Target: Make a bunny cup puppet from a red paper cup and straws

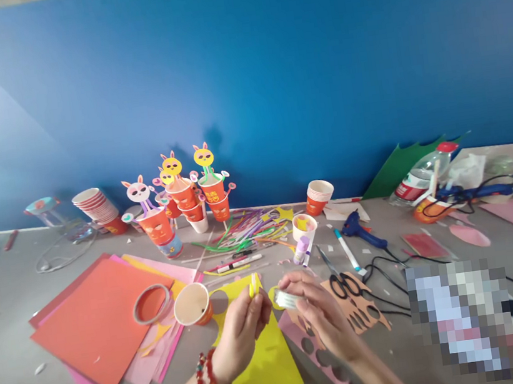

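My left hand, with a beaded red bracelet at the wrist, pinches a small folded yellow paper strip. To its right, my right hand grips a small white, partly clear block whose kind I cannot make out. Both hands are over a yellow paper sheet with cut-out curves. A pink paper strip with round holes lies beneath my right hand. Just left of my left hand stands an open paper cup. Black-handled scissors rest on peach paper beyond my right hand.
Coloured sheets with a tape roll on top lie at left. Rabbit-faced cup figures stand behind. Colourful pipe cleaners, a blue glue gun, cables, cup stacks and a plastic bottle spread across the table.
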Motion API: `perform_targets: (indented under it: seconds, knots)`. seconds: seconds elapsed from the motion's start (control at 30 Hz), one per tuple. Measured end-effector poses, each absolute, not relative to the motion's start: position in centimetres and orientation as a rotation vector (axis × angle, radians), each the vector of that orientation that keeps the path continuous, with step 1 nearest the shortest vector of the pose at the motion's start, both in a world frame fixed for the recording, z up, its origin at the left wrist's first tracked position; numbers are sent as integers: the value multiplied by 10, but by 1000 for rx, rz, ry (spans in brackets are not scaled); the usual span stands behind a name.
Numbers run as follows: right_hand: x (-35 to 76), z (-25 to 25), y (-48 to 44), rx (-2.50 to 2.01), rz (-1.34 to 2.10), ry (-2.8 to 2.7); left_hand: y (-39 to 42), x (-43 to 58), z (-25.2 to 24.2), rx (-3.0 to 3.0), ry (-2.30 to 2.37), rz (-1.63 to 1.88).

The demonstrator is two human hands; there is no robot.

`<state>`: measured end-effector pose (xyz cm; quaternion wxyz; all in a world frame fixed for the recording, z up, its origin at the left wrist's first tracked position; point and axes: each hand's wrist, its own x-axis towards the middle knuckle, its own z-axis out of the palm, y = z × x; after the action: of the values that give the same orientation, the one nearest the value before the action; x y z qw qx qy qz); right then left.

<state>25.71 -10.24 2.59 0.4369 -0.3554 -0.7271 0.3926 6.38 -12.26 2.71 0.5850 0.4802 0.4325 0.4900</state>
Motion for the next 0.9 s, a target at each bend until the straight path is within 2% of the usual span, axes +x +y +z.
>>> perform_targets:
  seconds: [0.2, 0.33, 0.9]
  knots:
    - [258, 30, -104, -841, 668, -1977, -122, 66, 22, 1127, 1052, 1266]
    - [256, 32, -104, -858, 524, -2040, -121, 62, 24, 1269, 1044, 1214]
    - [253, 27, -105, -874, 464, -2075, -119, 56, 29, 1370, 1083, 1096]
